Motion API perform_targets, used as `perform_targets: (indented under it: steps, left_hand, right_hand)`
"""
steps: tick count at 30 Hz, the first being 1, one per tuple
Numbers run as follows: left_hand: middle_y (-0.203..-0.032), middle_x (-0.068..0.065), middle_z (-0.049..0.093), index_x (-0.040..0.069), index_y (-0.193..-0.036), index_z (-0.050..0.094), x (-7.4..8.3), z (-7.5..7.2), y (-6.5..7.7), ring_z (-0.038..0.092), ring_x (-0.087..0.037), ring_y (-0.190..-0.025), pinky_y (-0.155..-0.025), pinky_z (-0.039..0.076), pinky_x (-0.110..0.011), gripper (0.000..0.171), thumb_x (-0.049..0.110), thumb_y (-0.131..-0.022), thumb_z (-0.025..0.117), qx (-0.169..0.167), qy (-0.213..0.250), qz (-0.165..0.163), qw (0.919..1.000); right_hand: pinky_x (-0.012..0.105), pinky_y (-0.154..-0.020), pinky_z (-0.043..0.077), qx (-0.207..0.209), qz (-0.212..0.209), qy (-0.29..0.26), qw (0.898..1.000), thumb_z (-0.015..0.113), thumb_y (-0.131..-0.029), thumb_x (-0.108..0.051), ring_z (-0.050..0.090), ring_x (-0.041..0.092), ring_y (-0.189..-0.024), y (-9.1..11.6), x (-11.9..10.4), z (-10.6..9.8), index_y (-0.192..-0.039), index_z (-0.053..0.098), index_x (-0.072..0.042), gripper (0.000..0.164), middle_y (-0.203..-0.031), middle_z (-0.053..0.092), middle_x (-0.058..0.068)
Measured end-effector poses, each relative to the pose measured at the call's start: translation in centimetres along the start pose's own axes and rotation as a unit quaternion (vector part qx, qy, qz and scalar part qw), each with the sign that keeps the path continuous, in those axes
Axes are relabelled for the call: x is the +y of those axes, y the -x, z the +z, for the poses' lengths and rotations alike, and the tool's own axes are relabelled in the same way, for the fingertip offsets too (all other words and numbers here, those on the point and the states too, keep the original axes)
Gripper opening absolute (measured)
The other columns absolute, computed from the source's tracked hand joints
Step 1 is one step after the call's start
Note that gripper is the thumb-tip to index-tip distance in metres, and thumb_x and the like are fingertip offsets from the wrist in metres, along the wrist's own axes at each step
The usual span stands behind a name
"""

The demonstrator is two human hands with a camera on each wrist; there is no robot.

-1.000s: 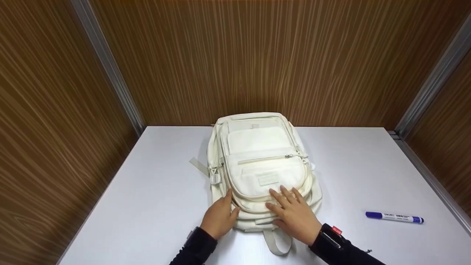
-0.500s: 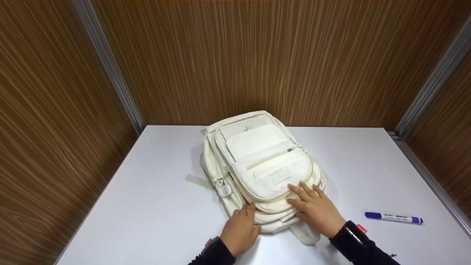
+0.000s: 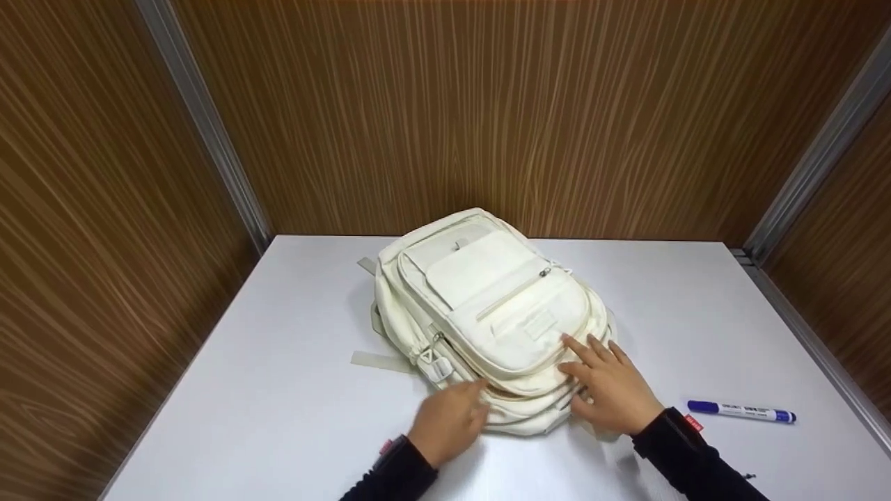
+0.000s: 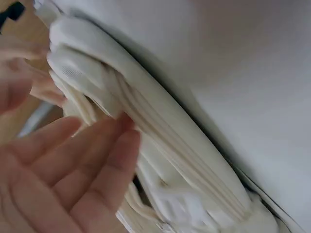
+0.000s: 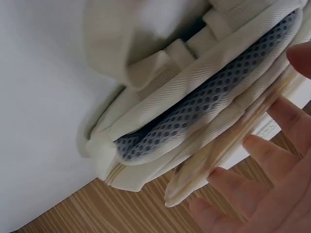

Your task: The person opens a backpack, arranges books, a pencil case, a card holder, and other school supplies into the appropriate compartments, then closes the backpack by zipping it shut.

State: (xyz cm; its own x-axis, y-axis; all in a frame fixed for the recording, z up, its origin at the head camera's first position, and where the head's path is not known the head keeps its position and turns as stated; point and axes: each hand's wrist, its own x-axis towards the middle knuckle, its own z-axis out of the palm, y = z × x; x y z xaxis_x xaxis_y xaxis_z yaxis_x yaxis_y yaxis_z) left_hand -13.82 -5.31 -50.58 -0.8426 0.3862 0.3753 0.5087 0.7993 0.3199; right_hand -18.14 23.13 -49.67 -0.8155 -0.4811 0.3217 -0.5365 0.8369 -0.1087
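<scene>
A cream backpack (image 3: 480,285) lies tilted across the white table, its front pocket facing up and its handle end towards the person. My left hand (image 3: 449,423) is at its near left edge, blurred; in the left wrist view the fingers (image 4: 104,170) extend loosely to the zipped side seam. On the near right corner rests my right hand (image 3: 612,391), fingers spread over the front layers. The right wrist view has those fingertips (image 5: 250,143) along the pocket's edge, beside a dark mesh panel (image 5: 209,99). A buckle (image 3: 438,367) hangs on the left side.
A blue-capped marker (image 3: 741,411) lies right of the right forearm. A loose strap (image 3: 381,361) sticks out left of the bag. A wood-patterned wall (image 3: 445,118) stands behind the table (image 3: 278,348), with more panels at both sides.
The backpack has turned, its far end swinging left and its near end right. Both hands have moved right with it; the left hand has since shifted slightly left along the edge.
</scene>
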Motion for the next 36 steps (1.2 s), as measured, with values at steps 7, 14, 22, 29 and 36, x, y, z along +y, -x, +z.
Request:
perform_targets:
  steps: [7,14,22,29,36]
  left_hand:
    - [-0.131,-0.024,0.056,-0.004,-0.131,0.053,-5.6,-1.1,-2.0,0.055,-0.041,-0.121,-0.102,0.048,-0.049,0.048,0.017,-0.089,0.064,0.121,-0.045,-0.071,0.9891]
    - [-0.139,-0.030,0.051,-0.012,-0.137,0.045,-8.5,-0.3,-2.8,0.043,-0.052,-0.131,-0.112,0.037,-0.050,0.060,0.017,-0.088,0.064,0.058,-0.082,-0.117,0.9880]
    - [-0.131,-0.027,0.059,-0.014,-0.131,0.051,-8.4,0.2,-2.5,0.054,-0.046,-0.124,-0.109,0.041,-0.045,0.054,0.019,-0.091,0.061,0.041,-0.155,-0.111,0.9808]
    - [-0.124,-0.022,0.065,-0.011,-0.122,0.061,-6.8,0.9,-1.5,0.060,-0.033,-0.119,-0.107,0.043,-0.043,0.047,0.026,-0.091,0.061,0.038,-0.256,-0.068,0.9636]
    - [-0.118,-0.021,0.067,-0.005,-0.117,0.065,-3.9,1.7,-0.4,0.060,-0.036,-0.103,-0.091,0.050,-0.041,0.047,0.032,-0.087,0.067,0.076,-0.266,-0.081,0.9574]
  right_hand:
    - [0.066,-0.107,0.034,0.071,-0.046,0.011,0.996,0.075,-0.077,-0.042,0.048,0.046,-0.130,-0.9,-4.4,0.6,-0.130,0.056,-0.013,0.064,-0.145,0.049,0.020]
    - [0.060,-0.109,0.036,0.017,-0.067,0.049,0.996,0.073,-0.077,-0.052,0.041,0.049,-0.135,-1.1,-7.1,2.8,-0.150,0.039,-0.015,0.089,-0.154,0.037,0.021]
    - [0.060,-0.107,0.039,0.006,-0.064,0.046,0.997,0.075,-0.079,-0.048,0.042,0.046,-0.136,-0.9,-6.1,3.5,-0.150,0.039,-0.017,0.086,-0.154,0.037,0.018]
    - [0.064,-0.108,0.036,-0.014,-0.044,0.006,0.999,0.078,-0.076,-0.044,0.041,0.043,-0.138,-0.5,-3.5,2.7,-0.148,0.043,-0.022,0.083,-0.154,0.039,0.017]
    - [0.065,-0.108,0.034,-0.035,0.015,-0.018,0.999,0.081,-0.073,-0.038,0.043,0.047,-0.134,-0.2,-0.8,1.5,-0.143,0.050,-0.020,0.078,-0.153,0.042,0.014]
